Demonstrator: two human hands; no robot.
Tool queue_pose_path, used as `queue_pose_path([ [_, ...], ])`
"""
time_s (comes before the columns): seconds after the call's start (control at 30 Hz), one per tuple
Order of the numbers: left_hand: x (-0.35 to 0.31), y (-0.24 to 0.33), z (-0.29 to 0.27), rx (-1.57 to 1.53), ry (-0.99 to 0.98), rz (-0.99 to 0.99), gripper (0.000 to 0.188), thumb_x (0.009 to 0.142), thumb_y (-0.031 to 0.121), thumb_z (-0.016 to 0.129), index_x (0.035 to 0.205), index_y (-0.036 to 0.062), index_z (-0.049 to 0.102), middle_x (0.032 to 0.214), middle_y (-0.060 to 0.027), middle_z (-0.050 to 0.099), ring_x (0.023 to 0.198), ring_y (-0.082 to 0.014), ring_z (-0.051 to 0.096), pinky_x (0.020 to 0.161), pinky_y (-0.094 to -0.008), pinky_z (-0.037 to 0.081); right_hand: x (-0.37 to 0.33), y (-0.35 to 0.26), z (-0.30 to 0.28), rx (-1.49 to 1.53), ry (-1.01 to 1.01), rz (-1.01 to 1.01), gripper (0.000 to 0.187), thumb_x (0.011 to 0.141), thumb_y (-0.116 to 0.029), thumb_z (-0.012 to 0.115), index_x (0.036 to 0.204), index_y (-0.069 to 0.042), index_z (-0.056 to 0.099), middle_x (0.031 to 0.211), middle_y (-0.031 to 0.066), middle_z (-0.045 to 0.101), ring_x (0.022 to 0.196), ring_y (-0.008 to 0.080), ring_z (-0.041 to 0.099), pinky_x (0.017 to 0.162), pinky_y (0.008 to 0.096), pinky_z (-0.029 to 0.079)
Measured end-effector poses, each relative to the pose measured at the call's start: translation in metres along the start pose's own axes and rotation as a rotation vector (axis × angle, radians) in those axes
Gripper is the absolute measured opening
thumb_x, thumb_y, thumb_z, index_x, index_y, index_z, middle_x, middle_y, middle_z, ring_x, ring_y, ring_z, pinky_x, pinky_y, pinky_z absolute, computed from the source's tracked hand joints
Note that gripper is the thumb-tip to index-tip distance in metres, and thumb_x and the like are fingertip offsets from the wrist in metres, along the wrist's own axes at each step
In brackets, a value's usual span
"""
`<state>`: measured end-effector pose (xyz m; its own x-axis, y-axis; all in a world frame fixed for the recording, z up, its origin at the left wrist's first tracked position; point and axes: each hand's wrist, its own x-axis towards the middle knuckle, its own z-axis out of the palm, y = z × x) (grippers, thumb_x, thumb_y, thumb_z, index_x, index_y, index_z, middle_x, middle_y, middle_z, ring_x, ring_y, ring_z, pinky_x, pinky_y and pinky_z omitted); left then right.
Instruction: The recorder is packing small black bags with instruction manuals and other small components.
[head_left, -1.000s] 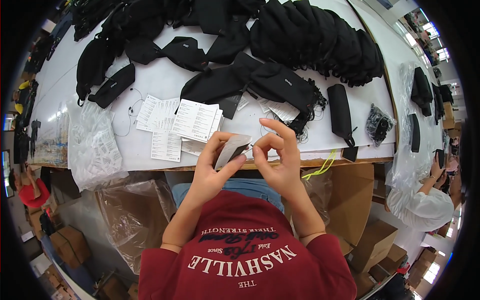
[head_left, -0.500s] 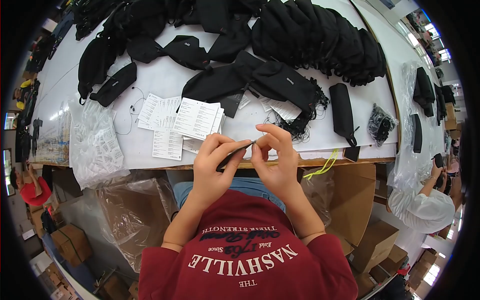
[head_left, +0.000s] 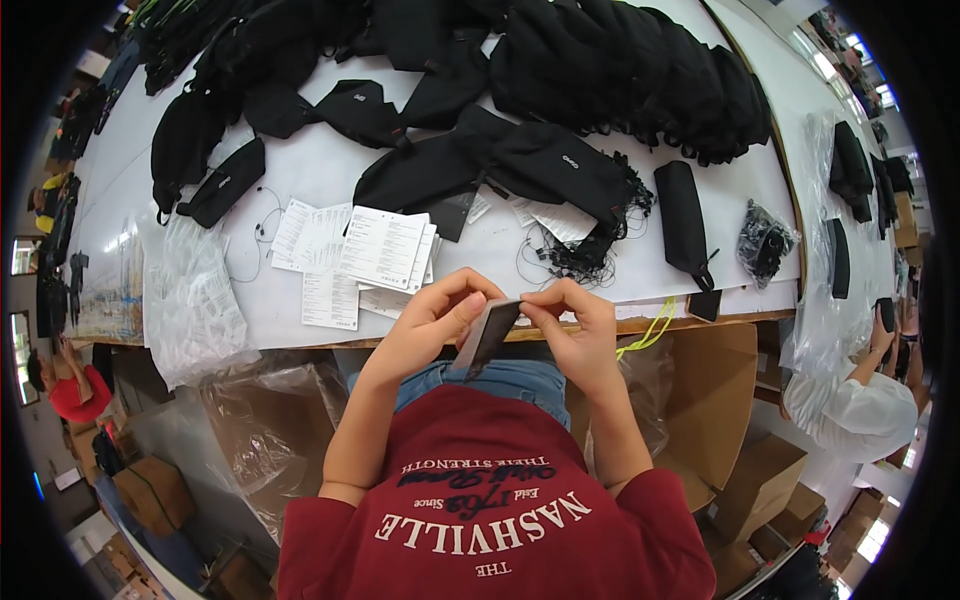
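Just past the table's front edge, I hold a thin black hang tag with a pale grey side strip between both hands. My left hand is closed on its left edge, with the thumb along the pale strip. My right hand pinches its upper right corner between thumb and fingertips. Beyond my left hand lie overlapping white printed cards. A tangle of black cords lies beyond my right hand. Black fabric pouches rest farther back.
Several black bags are heaped at the back. A clear plastic bag of white labels hangs at the front left edge. At right are a black pouch, a bag of black cords and yellow-green cords. Cardboard boxes stand below.
The hang tag has turned from nearly edge-on to show its flat face. Both hands have shifted slightly nearer me, and my right hand's fingers have closed on the tag's corner.
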<state>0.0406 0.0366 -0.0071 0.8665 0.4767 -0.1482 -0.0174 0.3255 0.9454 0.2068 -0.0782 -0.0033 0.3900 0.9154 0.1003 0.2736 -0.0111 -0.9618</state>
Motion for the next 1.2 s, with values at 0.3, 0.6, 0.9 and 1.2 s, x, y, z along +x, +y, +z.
queue_pose_path([
  [0.3, 0.036, -0.010, 0.024, -0.013, -0.053, -0.209, 0.018, 0.093, 0.019, 0.059, 0.104, 0.0056, 0.053, 0.073, 0.0048, 0.051, 0.058, -0.0005, 0.045, 0.049, -0.0161, 0.034, -0.007, 0.014, -0.020, 0.056, 0.019, 0.051, 0.006, 0.081, 0.000, 0.068, 0.086, 0.001, 0.066, 0.073, 0.0060, 0.065, 0.064, 0.0093, 0.061, 0.058, 0.0212, 0.047],
  [0.6, 0.065, -0.019, 0.044, 0.077, -0.064, -0.136, 0.014, 0.094, 0.018, 0.058, 0.093, 0.0039, 0.055, 0.078, 0.0046, 0.052, 0.066, -0.0014, 0.047, 0.056, -0.0171, 0.036, -0.011, 0.038, -0.038, 0.133, 0.135, 0.011, 0.009, 0.085, -0.006, 0.066, 0.091, 0.000, 0.064, 0.073, 0.0043, 0.064, 0.063, 0.0079, 0.059, 0.057, 0.0209, 0.045],
  [0.9, 0.156, -0.045, 0.072, 0.668, -0.004, 0.291, 0.012, 0.084, 0.007, 0.060, 0.096, 0.0071, 0.060, 0.099, -0.0028, 0.059, 0.092, -0.0174, 0.054, 0.079, -0.0289, 0.043, -0.025, 0.053, -0.074, 0.518, 0.158, 0.368, 0.012, 0.093, -0.013, 0.058, 0.096, -0.002, 0.060, 0.066, -0.0004, 0.058, 0.053, 0.0028, 0.048, 0.046, 0.0164, 0.035],
  [1.2, 0.157, -0.057, 0.063, 1.242, 0.100, 0.616, 0.018, 0.073, 0.008, 0.063, 0.089, 0.0159, 0.063, 0.127, -0.0015, 0.055, 0.120, -0.0300, 0.042, 0.100, -0.0461, 0.028, -0.034, 0.052, -0.090, 0.358, 0.296, 0.406, 0.012, 0.091, -0.013, 0.060, 0.093, -0.001, 0.062, 0.063, -0.0008, 0.058, 0.050, 0.0017, 0.045, 0.043, 0.0168, 0.029],
])
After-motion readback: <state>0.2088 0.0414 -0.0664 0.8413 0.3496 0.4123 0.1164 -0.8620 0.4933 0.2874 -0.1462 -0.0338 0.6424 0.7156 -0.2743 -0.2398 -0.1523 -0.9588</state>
